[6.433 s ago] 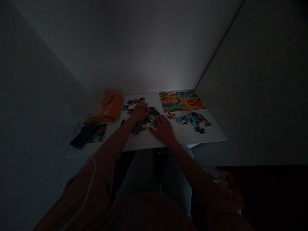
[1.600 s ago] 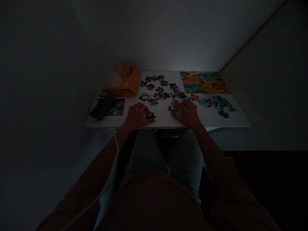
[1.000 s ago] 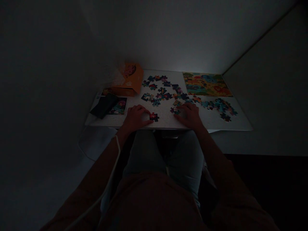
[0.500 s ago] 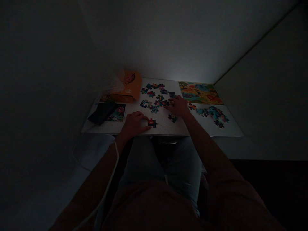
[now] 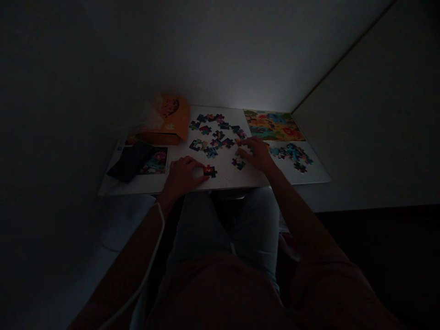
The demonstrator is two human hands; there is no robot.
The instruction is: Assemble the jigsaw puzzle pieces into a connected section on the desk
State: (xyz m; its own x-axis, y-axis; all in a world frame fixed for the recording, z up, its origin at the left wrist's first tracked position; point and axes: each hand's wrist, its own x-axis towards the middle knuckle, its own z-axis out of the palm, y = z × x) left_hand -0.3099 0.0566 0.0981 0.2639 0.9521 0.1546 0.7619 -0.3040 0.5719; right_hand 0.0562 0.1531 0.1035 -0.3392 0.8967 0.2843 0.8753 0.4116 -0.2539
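My left hand (image 5: 183, 173) rests near the front edge of the white table, thumb and forefinger closed on the sides of a dark jigsaw piece with a red patch (image 5: 210, 171). To the right, my right hand (image 5: 256, 153) hovers low over the table, its thumb and fingers apart. Just under its thumb lies a dark jigsaw piece with pink and green (image 5: 238, 162). A piece with some orange shows by the forefinger tip; whether the finger touches it, I cannot tell. Several loose dark jigsaw pieces (image 5: 218, 135) lie spread beyond both hands.
An orange box (image 5: 175, 120) with clear plastic beside it stands back left. Before it, a black object (image 5: 132, 161) partly covers a dark picture card (image 5: 156, 161). At right are a bright animal picture (image 5: 273, 124) and a heap of jigsaw pieces (image 5: 297, 153). Walls enclose the table.
The view has shifted, so the table sits further left. My right hand has drawn back slightly from the dark pieces toward the nearer piece. My left hand keeps hold of the red-patched piece.
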